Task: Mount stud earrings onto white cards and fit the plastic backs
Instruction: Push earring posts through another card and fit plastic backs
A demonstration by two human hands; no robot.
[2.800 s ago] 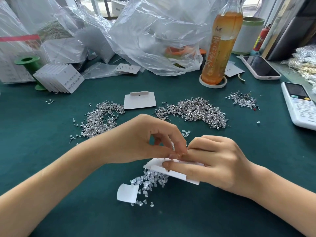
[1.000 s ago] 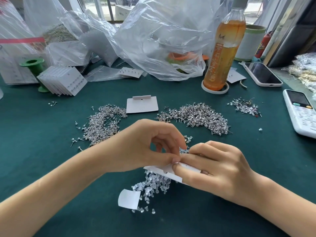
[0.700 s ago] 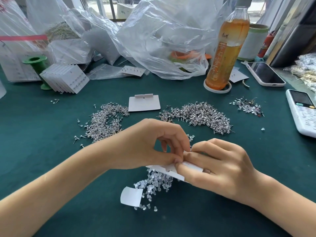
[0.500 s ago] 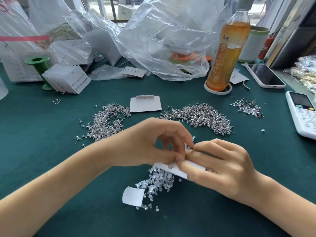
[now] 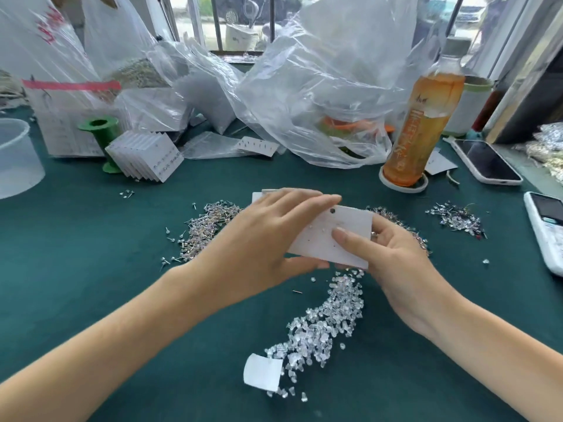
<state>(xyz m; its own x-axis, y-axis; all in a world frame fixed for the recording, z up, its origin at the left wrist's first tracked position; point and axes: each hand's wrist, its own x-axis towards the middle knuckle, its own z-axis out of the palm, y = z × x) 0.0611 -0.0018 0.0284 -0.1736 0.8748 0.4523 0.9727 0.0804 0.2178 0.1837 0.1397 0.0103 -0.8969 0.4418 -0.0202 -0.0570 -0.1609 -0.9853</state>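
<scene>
Both hands hold one white card face up above the green table, tilted toward me; small studs and a hang hole show on it. My left hand grips its left edge, fingers over the top, thumb under. My right hand pinches the right side, thumb on the face. A pile of clear plastic backs lies below the card. Piles of silver stud earrings lie left and right, partly hidden by the hands. Another blank card peeks out behind my left hand.
A stack of filled cards leans on a green spool at back left. Plastic bags, a tea bottle, a phone, a white handset, a clear tub and a paper scrap ring the work area.
The card was held low over the plastic backs with both hands pinching at its edge. Now the hands have raised it and turned its face up toward me.
</scene>
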